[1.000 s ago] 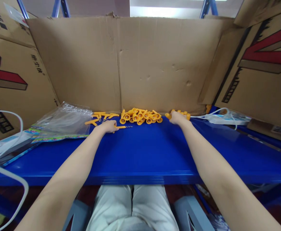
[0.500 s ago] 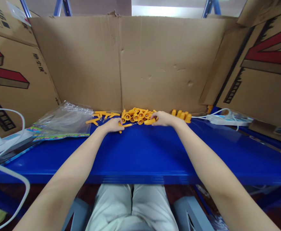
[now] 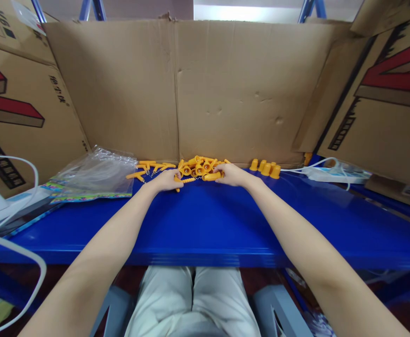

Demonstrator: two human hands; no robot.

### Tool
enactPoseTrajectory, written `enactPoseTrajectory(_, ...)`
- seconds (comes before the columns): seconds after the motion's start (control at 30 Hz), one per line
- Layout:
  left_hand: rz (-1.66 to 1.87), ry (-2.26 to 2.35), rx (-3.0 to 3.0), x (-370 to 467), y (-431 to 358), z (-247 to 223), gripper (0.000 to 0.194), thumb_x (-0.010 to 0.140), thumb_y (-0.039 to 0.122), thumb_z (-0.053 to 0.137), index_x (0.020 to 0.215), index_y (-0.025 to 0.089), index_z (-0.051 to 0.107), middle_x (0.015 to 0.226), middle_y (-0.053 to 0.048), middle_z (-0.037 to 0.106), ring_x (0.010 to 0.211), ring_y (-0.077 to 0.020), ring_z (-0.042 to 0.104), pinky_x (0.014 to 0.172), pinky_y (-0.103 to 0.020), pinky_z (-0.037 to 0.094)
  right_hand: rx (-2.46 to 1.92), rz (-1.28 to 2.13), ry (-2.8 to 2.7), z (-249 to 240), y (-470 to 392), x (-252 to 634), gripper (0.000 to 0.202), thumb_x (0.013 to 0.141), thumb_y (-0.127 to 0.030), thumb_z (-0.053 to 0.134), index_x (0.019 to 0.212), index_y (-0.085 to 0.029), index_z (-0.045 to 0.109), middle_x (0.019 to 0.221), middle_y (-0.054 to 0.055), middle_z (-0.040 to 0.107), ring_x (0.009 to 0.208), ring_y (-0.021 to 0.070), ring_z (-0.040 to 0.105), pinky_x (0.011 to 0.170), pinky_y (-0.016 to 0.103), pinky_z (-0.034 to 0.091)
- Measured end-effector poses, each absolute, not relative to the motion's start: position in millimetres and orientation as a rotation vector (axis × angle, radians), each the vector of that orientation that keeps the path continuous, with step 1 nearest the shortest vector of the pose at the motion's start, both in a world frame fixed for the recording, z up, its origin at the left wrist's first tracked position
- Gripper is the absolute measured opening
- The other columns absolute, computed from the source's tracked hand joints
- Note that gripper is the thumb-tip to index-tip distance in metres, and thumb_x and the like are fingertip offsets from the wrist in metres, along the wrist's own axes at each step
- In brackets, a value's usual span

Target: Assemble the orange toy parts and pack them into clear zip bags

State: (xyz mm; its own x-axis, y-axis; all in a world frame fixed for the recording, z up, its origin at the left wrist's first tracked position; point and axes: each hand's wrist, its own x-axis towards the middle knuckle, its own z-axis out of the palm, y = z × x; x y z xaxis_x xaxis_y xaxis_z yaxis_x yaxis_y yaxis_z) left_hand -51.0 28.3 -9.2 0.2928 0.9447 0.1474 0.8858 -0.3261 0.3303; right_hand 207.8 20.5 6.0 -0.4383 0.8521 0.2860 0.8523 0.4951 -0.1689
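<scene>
My left hand is closed on the T-shaped handle of an orange corkscrew. Its ribbed shaft and thin metal spiral point to the right. Facing it, my right hand grips an orange hollow cap lying sideways. The spiral's tip is at the cap's open end; whether it is inside I cannot tell. Just behind both hands lies a pile of orange caps, with shiny metal showing in some openings. Left of my left hand, several loose T-handled corkscrews lie along the cardboard.
Several orange caps stand upright on the right. Clear plastic bags lie to the left on the blue shelf. A cardboard wall closes off the back. White cables and a power strip sit at the right.
My right hand has moved left with the cap, bringing it up to the spiral's tip. The corkscrew in my left hand has turned to lie more level with the cap.
</scene>
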Motion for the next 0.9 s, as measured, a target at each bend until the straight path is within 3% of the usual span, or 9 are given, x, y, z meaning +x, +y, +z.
enactPoseTrajectory(0.2,0.488,1.715,2.424,-49.6,23.6,-5.2,0.028,0.063,0.03,0.058,0.088,0.018,0.059,0.076,-0.002,0.065,0.071,-0.0192,0.06,0.059,-0.026,0.039,-1.526,-0.105,-2.352,6.4,19.8,208.7,0.025,0.074,-0.021,0.065,0.098,-0.019,0.067,0.096,0.007,0.069,0.088,0.0221,0.064,0.074,0.028,0.045)
enactPoseTrajectory(0.5,0.581,1.596,2.495,-43.6,22.4,-7.7,0.03,0.069,0.032,0.053,0.093,0.017,0.063,0.069,-0.001,0.064,0.067,-0.0177,0.059,0.062,-0.026,0.041,-1.225,0.018,-2.346,-7.8,24.2,193.5,0.035,0.073,-0.015,0.067,0.108,-0.016,0.06,0.11,0.011,0.066,0.103,0.0243,0.061,0.09,0.036,0.044)
enactPoseTrajectory(0.7,0.607,1.606,2.556,-45.0,26.8,-11.9,0.032,0.067,0.032,0.055,0.095,0.018,0.062,0.073,-0.001,0.065,0.07,-0.0183,0.06,0.063,-0.026,0.041,-1.232,0.463,-2.118,-18.3,31.3,193.3,0.035,0.075,-0.018,0.068,0.105,-0.015,0.052,0.094,0.007,0.065,0.082,0.018,0.065,0.079,0.035,0.051)
enactPoseTrajectory(0.9,0.64,1.689,2.565,-43.0,20.7,-7.0,0.031,0.065,0.031,0.056,0.093,0.02,0.061,0.074,0.0,0.065,0.075,-0.0194,0.06,0.065,-0.026,0.041,-1.186,0.911,-1.883,-20.9,34.6,193.3,0.028,0.074,-0.013,0.068,0.094,-0.018,0.049,0.08,0.002,0.064,0.075,0.0144,0.066,0.081,0.035,0.053)
